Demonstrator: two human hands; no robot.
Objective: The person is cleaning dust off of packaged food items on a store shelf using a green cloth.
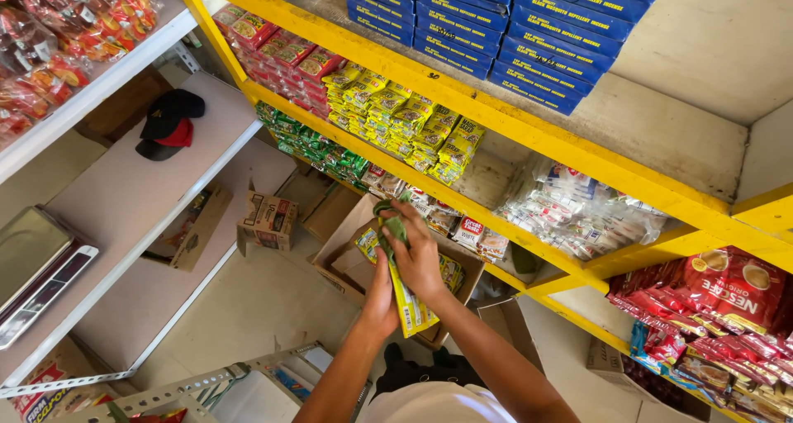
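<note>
My right hand [419,258] grips a bunch of green and yellow sachet packets [391,223] at their top, over an open cardboard box [347,233] on the floor. My left hand [381,295] lies under and beside it, holding the lower end of a hanging strip of yellow sachets [410,307]. More yellow packets [451,273] lie inside the box. Both forearms reach forward from the bottom of the view.
Yellow-framed shelves [529,125] carry stacks of yellow, green and red packets, blue boxes and bagged goods. A smaller printed carton [268,219] stands left of the box. A white shelf [124,192] on the left holds a black and red cap [169,121] and a weighing scale [33,266].
</note>
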